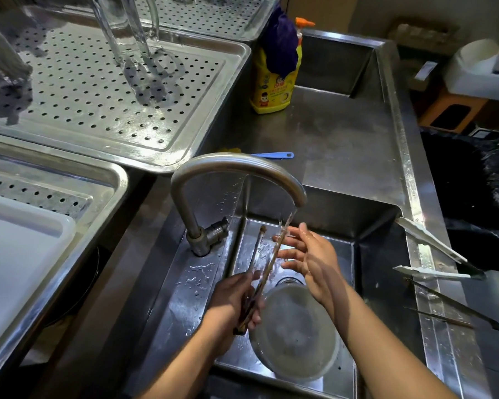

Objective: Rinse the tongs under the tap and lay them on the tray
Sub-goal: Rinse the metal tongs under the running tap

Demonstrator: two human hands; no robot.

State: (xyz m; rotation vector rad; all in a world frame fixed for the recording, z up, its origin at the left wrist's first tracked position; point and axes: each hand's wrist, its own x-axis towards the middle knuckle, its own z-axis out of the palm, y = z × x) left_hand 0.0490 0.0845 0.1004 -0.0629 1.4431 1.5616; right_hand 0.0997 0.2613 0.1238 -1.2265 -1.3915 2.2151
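My left hand (233, 303) grips the hinge end of a pair of thin metal tongs (267, 267) over the sink basin (378, 254). Their two arms point up and away, spread apart. Water runs from the curved steel tap (231, 165) onto the right arm's tip. My right hand (308, 254) is beside that arm, fingers straight and spread, fingertips touching it in the stream. The perforated steel tray (196, 90) lies at the upper left, with a clear glass jug (127, 33) standing on it.
A clear round bowl (296, 332) sits in the basin under my hands. Two more pairs of tongs (435, 254) (455, 306) lie on the sink's right rim. A yellow detergent bottle (274, 82) and a blue handle (274, 154) are behind the tap. A second tray (110, 180) holds a white board (18, 254).
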